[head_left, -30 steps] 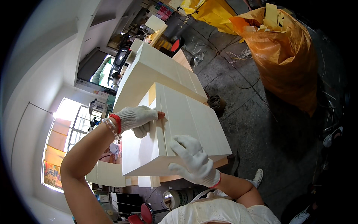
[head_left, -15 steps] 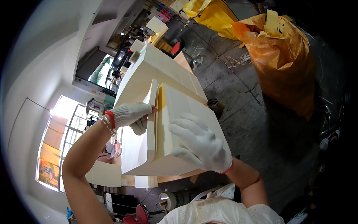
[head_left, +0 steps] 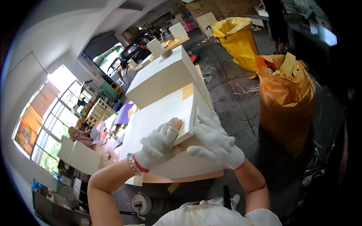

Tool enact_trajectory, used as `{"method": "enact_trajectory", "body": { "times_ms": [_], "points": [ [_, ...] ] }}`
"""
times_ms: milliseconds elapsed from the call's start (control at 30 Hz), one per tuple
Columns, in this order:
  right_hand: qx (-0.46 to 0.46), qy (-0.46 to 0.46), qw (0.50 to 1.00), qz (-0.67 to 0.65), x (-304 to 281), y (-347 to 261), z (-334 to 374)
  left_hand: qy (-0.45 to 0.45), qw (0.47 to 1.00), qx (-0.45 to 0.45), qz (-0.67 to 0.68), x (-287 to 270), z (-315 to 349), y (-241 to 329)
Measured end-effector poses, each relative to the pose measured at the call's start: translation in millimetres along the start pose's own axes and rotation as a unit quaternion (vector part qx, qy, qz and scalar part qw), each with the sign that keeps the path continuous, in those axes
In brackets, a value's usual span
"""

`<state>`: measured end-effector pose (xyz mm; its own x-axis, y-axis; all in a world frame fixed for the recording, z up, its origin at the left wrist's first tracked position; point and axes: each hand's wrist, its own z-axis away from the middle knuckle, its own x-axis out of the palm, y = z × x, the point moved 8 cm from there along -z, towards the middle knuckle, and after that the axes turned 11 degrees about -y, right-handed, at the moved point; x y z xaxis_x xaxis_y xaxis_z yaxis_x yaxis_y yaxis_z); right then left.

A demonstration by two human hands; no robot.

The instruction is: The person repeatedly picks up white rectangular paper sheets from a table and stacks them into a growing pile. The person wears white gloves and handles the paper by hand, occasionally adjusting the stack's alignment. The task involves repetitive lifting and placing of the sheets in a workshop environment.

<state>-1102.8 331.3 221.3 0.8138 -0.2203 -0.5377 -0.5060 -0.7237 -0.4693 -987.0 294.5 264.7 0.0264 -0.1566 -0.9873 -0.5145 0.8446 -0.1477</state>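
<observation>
A large white cardboard panel (head_left: 162,109) lies across the top of a box-like white stack (head_left: 181,165), with a yellowish patch at its far right corner. My left hand (head_left: 156,141), in a white knit glove with one bare fingertip, is closed over the panel's near edge; that fingertip presses on its top face. My right hand (head_left: 215,141), also gloved, rests against the stack's right side with its fingers stretched out and spread. Just beyond stands a second white block-like stack (head_left: 162,75).
Both stacks stand on a wooden table (head_left: 196,176). On the floor to the right are a stuffed orange sack (head_left: 286,101) and a yellow bag (head_left: 237,41). Another person (head_left: 130,75) is at the far left. A bucket (head_left: 143,203) stands below the table's near edge.
The panel edge that my left hand held upright is now down flat on top. My left hand moved right and nearer, and my right hand shifted onto the side. The view has turned.
</observation>
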Motion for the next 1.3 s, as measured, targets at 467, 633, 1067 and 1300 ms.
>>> {"method": "enact_trajectory", "body": {
  "times_ms": [467, 633, 1067, 1300],
  "points": [
    [0.129, -0.016, 0.925, 0.357, 54, -87, -44, 0.49, 0.764, 0.032, 0.419, -161, 159, -228],
    [0.021, -0.09, 0.942, 0.324, 135, -168, -96, 0.591, 0.679, -0.03, 0.434, -166, 284, -328],
    [0.02, -0.142, 0.957, 0.251, 319, -172, -163, 0.637, 0.439, 0.033, 0.633, -61, 353, -497],
    [0.07, -0.068, 0.989, 0.114, 368, -188, -194, 0.695, 0.539, -0.048, 0.474, -53, 415, -470]
  ]
}}
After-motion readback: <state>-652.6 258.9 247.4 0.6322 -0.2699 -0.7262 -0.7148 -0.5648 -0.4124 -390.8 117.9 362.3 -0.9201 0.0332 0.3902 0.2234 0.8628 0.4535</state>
